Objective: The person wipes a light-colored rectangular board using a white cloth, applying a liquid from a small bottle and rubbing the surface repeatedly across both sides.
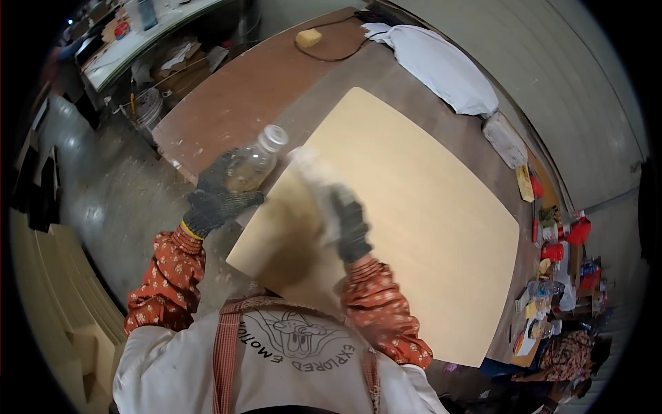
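Observation:
My left hand point(215, 196), in a dark grey glove, is wrapped round a clear bottle point(252, 167) with a white cap, tilted beside the panel's left edge. Some brownish contents show low in the bottle. A large pale yellow panel point(427, 214) with rounded corners lies flat on the workbench point(420, 110). Over its near left part is my right hand point(352, 224), also gloved, closed on a white cloth point(314, 169). Motion blurs the cloth, and I cannot tell how firmly it touches the surface. A brownish, darker patch point(289, 221) shows on the panel between my hands.
At the back lie a yellow block point(308, 38), a dark cord point(336, 59) and a large white cloth bundle point(445, 65). Bottles, red containers point(552, 252) and tools crowd the right end, near a person in patterned clothing point(569, 355). Another bench point(131, 48) stands far left.

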`<action>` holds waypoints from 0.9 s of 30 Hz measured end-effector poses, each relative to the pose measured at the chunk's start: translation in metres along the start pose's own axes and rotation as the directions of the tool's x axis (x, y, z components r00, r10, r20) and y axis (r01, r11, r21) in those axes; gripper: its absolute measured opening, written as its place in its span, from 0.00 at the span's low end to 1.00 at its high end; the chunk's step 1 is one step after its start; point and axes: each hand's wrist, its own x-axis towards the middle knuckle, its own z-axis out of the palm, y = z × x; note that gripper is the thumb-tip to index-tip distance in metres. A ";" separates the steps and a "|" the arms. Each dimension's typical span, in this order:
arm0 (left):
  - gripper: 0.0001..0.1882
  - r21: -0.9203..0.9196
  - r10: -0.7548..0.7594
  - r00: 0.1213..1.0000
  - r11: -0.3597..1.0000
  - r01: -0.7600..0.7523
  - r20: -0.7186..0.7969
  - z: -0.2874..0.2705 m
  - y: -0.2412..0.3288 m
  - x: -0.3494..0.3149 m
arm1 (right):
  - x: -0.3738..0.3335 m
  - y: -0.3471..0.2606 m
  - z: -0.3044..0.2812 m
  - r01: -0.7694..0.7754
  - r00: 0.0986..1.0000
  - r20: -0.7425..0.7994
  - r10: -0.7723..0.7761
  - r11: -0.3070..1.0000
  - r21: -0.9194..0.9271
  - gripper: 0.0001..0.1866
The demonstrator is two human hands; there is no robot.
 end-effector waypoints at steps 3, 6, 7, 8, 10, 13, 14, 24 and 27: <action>0.49 0.238 0.217 0.976 0.946 -0.219 0.034 -0.006 0.005 0.005 | 0.015 -0.016 -0.028 -0.145 0.968 0.016 0.251 0.501 0.853 0.30; 0.40 0.430 0.289 0.952 0.850 -0.305 0.104 -0.007 0.031 0.005 | 0.028 -0.028 -0.035 -0.057 0.927 0.194 0.321 -0.390 0.919 0.30; 0.38 0.525 0.323 0.937 0.779 -0.343 0.133 -0.004 0.038 0.006 | 0.023 -0.028 -0.032 -0.110 0.945 0.108 0.307 -0.009 0.994 0.30; 0.36 0.616 0.345 0.923 0.694 -0.373 0.171 -0.002 0.045 0.007 | 0.019 -0.030 -0.030 -0.127 0.956 0.073 0.284 0.175 0.976 0.30; 0.33 0.668 0.335 0.908 0.619 -0.413 0.251 0.008 0.064 0.015 | 0.010 -0.034 -0.034 -0.138 0.968 -0.018 0.252 0.590 0.796 0.30; 0.30 0.759 0.350 0.871 0.443 -0.477 0.344 0.020 0.079 0.022 | 0.008 -0.055 -0.041 -0.116 0.985 -0.105 0.134 0.980 0.158 0.31; 0.27 0.791 0.395 0.844 0.349 -0.503 0.363 0.022 0.083 0.023 | 0.008 -0.060 -0.044 -0.087 0.991 -0.111 0.076 0.991 -0.099 0.31; 0.23 0.637 0.199 0.784 0.484 -0.600 0.588 0.042 0.112 0.018 | -0.040 -0.011 -0.017 -0.185 0.902 -0.415 0.116 0.974 -0.131 0.32; 0.26 0.508 0.152 0.864 0.755 -0.415 0.480 0.061 0.070 0.026 | -0.003 -0.041 -0.043 0.058 0.898 -0.099 0.429 0.108 0.992 0.34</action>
